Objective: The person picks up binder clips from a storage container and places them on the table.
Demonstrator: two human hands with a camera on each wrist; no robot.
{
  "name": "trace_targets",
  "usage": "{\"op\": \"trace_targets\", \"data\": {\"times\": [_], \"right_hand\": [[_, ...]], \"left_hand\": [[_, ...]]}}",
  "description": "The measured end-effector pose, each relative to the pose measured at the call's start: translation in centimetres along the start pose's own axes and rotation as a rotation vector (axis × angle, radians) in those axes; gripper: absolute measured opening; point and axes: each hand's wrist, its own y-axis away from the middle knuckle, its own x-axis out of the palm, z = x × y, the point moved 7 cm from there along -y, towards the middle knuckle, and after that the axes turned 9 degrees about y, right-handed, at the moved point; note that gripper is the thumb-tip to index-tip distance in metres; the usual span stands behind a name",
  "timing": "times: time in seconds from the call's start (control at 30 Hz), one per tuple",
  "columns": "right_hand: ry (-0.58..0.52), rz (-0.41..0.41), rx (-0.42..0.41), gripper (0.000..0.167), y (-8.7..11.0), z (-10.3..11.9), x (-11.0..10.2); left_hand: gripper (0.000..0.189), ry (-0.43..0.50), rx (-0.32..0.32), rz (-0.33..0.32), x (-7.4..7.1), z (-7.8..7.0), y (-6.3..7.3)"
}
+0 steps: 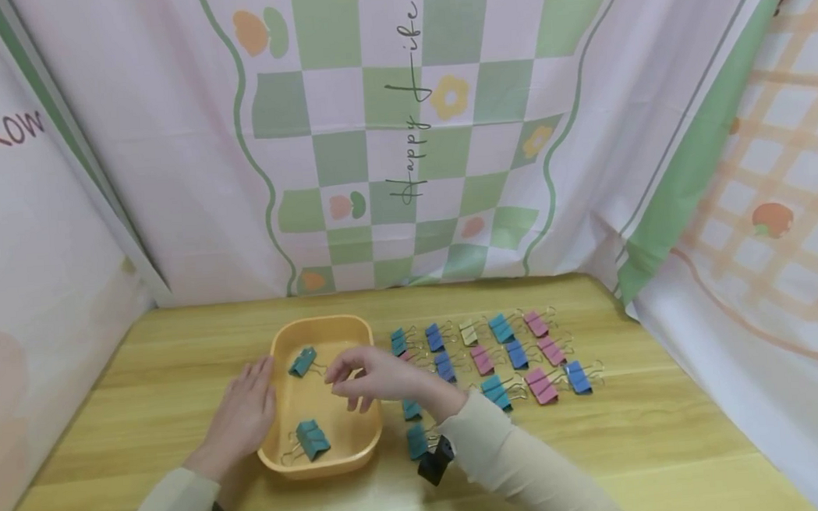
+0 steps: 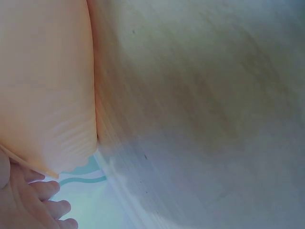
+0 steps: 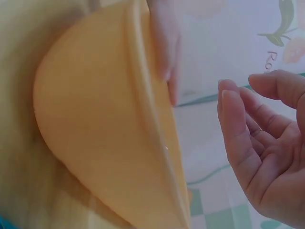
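Note:
A yellow-orange plastic tray point(image 1: 330, 467) stands on the table with two teal binder clips inside. One teal clip point(image 1: 303, 362) lies near its far end, the other teal clip point(image 1: 312, 439) near its close end. My left hand point(image 1: 249, 402) rests along the tray's left rim with its fingers stretched out; in the left wrist view its fingertips show beside the tray wall point(image 2: 47, 95). Over the right side of the tray hovers my right hand point(image 1: 367, 375). Its fingers are loosely bent, and the right wrist view shows a gap between thumb and fingertips point(image 3: 233, 109), with nothing held.
Right of the tray, several binder clips lie in rough rows: blue point(image 1: 578, 378), pink point(image 1: 541, 386), teal point(image 1: 496, 392) and pale yellow point(image 1: 468, 332). My right forearm crosses over some of them. Patterned cloth point(image 1: 401, 131) hangs behind the wooden table point(image 1: 638, 445) and along both sides.

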Motion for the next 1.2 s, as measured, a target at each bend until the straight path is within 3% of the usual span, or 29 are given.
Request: {"op": "trace_targets", "data": {"times": [0.43,1.0,1.2], "right_hand": [[-0.053,0.071,0.002,0.020,-2.2,0.2,4.3],[-0.026,0.166,0.075,0.029,-3.5,-1.0,7.6],[0.036,0.205,0.093,0.027,-3.5,-1.3,8.4]], "left_hand": [[0.048,0.003,0.020,-0.014,-0.1,0.0,0.1],[0.048,0.021,0.002,-0.001,-0.2,0.1,0.0],[0.048,0.011,0.011,-0.009,-0.1,0.1,0.0]]}}
